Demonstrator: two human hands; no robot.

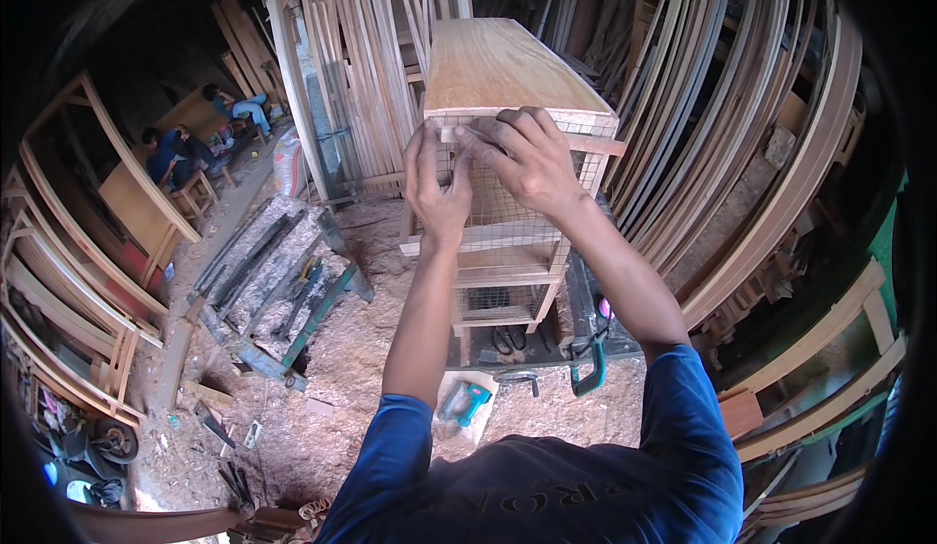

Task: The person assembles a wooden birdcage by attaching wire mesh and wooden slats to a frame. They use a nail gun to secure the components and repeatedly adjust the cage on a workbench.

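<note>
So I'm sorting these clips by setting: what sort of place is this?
Most likely a carpentry workshop. Bent wooden strips lean along the walls, sawdust covers the floor, and both hands work on a wooden cabinet with wire mesh on its front.

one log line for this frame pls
scene: wood workshop | left hand: on wire mesh | right hand: on top rail of wooden cage | tools: none held

Pretty clearly a woodworking shop: sawdust floor (342, 388) below the hands, curved timber strips (742, 154) stacked right of them, frames (366, 76) leaning behind, power tools (464, 402) lying underneath.
</note>
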